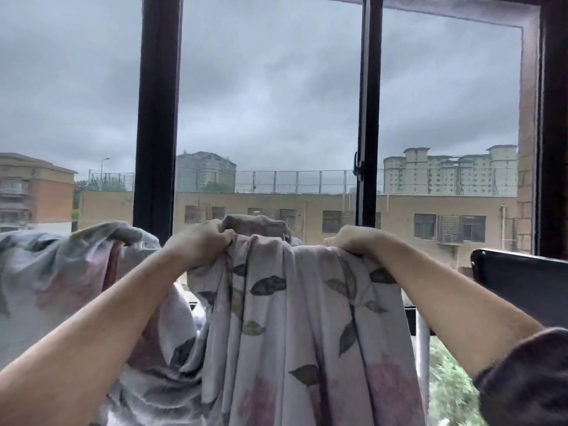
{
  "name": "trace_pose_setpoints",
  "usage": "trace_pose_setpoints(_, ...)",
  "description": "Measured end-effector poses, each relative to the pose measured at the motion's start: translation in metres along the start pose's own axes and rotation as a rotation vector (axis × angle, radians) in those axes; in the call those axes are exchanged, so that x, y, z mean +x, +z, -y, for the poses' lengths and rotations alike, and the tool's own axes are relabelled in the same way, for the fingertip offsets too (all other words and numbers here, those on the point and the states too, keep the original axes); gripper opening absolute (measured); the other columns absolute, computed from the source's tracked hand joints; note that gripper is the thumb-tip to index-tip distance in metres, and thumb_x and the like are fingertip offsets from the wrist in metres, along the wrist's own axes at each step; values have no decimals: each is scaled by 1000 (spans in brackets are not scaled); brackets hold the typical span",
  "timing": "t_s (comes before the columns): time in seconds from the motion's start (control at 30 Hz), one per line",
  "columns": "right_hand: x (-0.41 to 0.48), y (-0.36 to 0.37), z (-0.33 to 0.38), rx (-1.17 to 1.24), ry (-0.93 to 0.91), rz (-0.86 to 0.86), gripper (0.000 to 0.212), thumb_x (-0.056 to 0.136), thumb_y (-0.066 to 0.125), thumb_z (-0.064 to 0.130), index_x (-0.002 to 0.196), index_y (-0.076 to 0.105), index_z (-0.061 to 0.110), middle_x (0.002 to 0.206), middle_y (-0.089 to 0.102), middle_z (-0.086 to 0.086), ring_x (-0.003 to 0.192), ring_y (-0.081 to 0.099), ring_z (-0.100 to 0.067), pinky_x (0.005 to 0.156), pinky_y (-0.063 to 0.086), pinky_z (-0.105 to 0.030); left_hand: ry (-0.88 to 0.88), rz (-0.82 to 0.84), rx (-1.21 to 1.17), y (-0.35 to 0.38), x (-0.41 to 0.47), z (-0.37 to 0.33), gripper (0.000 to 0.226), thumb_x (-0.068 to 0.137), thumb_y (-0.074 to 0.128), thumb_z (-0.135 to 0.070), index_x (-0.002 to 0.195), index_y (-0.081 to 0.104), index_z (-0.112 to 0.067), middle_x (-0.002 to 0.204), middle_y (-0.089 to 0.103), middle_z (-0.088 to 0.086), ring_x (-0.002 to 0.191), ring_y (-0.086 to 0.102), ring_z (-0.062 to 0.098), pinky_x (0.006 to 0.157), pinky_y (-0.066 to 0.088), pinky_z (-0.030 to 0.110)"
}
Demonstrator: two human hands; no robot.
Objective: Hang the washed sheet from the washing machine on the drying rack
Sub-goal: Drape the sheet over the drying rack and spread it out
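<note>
Nearest, two bare forearms reaching up and forward from the lower corners, the right one emerging from a dark sleeve (528, 382) pushed back above the wrist. Between them, the sheet (295, 333): pale fabric printed with grey-green leaves and faded pink blooms, falling in long vertical folds out of view at the bottom edge. Further up, the left hand (201, 241) fisted on a gathered bunch of the sheet's top edge, fingers curled tight into the cloth, knuckles uppermost. Level with it and a little apart, the right hand (353, 239) pinching the same top edge, thumb and fingers closed on the fabric, a short taut stretch of cloth running between the two grips. To the left, more of the sheet draped in a loose hump, hanging over something hidden underneath; cannot tell what carries it. Low on the right, beside the hanging folds, a pale upright post (423, 348) and a dark horizontal bar, and above them a flat black panel (522, 287) jutting in from the right edge. Beyond, the dark window frame (156, 118) with its vertical mullions and a latch handle (358, 167). Farthest, tan low-rise buildings (276, 210) with a fenced roof, pale tower blocks behind, green treetops below right, heavy grey cloud above.
</note>
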State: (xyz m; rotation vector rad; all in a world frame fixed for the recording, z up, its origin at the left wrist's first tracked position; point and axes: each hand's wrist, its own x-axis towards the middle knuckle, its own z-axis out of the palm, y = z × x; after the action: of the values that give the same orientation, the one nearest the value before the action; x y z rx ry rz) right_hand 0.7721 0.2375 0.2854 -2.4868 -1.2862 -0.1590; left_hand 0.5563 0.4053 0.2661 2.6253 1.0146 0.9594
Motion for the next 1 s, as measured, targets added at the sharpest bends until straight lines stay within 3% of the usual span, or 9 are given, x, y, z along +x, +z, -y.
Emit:
trace_pose_setpoints(0.17,1,3,34,322,-248,-342,33,98,39,27,100,65,6,102,67,-9,93,60,-23,81,48,-32,8,-187,-12,-3,-16,5,53,92,26,-55,116,51,-15,113,61,17,98,58,33,85,46,42)
trace_pose_setpoints(0.3,-19,19,103,407,-570,-299,24,98,41,36,100,60,19,90,65,-1,80,58,-16,69,44,-29,139,-607,114,-13,-46,27,43,94,30,-38,101,59,-7,94,64,19,74,54,29,73,41,35)
trace_pose_setpoints(0.4,-29,33,146,186,-675,-250,37,94,44,49,120,54,24,115,57,0,99,53,-14,83,44,-33,-52,-566,218,-24,-66,69,34,86,50,-43,108,54,-18,116,56,8,107,48,25,104,26,46)
trace_pose_setpoints(0.47,-34,39,168,5,-687,-244,48,90,46,56,129,48,27,126,51,-1,112,48,-18,94,39,-39,-180,-441,378,-33,-81,95,58,77,57,-55,125,40,-26,132,41,6,128,34,29,111,12,61)
trace_pose_setpoints(0.6,-32,51,217,-160,-683,-212,60,83,47,65,132,44,30,131,55,-1,122,47,-21,106,30,-48,-446,-136,386,-53,-110,139,112,74,56,-66,143,-25,-30,155,-6,9,143,3,38,112,19,57)
trace_pose_setpoints(0.7,-27,66,256,-120,-752,-102,65,81,57,59,136,37,30,124,60,-4,115,54,-23,98,41,-41,-484,-146,342,-67,-118,163,93,79,63,-40,144,-1,-22,141,26,21,125,40,41,95,42,46)
trace_pose_setpoints(0.8,-23,79,286,78,-778,-36,72,77,69,50,135,38,22,121,59,-6,109,56,-23,89,48,-35,-258,-310,196,-85,-111,189,46,78,55,-13,121,38,-17,98,58,14,94,61,38,75,51,41)
trace_pose_setpoints(0.93,-12,99,324,-49,-759,-436,34,76,73,44,101,56,28,92,62,3,80,60,-18,60,44,-26,9,-579,26,-127,-88,207,30,81,52,-3,109,54,-12,95,67,20,89,63,39,68,46,37)
trace_pose_setpoints(1.0,-13,98,334,128,-677,-486,22,84,65,37,91,60,17,75,58,1,67,55,-18,49,36,-19,24,-604,-19,-139,-77,211,30,85,54,-9,114,53,-15,99,68,18,90,64,36,71,48,37)
